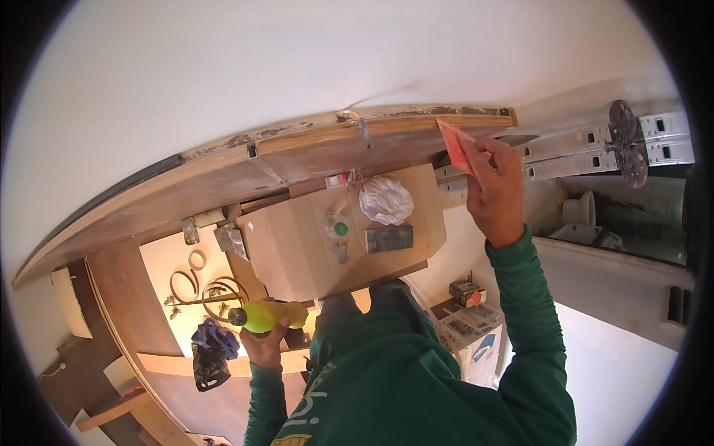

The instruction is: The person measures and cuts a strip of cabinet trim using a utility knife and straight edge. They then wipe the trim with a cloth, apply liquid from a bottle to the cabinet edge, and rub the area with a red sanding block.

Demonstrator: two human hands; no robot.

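Pressing a red card against the wooden edge, right hand.

I see my right hand pressing a red scraper against the wooden board's edge, while my left hand grips a yellow-green bottle.
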